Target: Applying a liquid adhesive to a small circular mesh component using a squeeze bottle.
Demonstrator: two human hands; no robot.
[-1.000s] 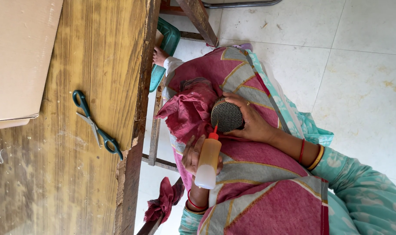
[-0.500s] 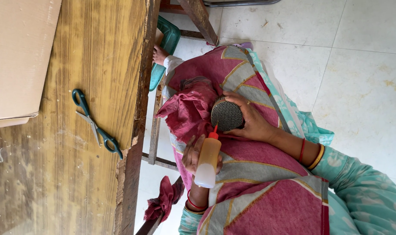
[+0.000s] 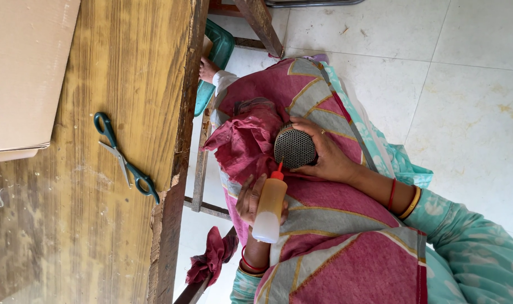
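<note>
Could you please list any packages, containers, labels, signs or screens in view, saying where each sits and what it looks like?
Cardboard box: top left corner of the wooden table, flat, plain brown, no label visible.
Squeeze bottle: over the lap, in the left hand, slim, translucent with amber liquid, red nozzle tip pointing at a round perforated dark mesh piece held by the right hand.
No labels, signs or screens visible.

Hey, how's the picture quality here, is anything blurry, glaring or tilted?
Head view: soft, even daylight with no hard shadows; the whole frame is turned sideways. The scissors on the wooden table are sharp, as are the mesh disc and squeeze bottle. The pale floor tiles look bright but not blown out.
</note>
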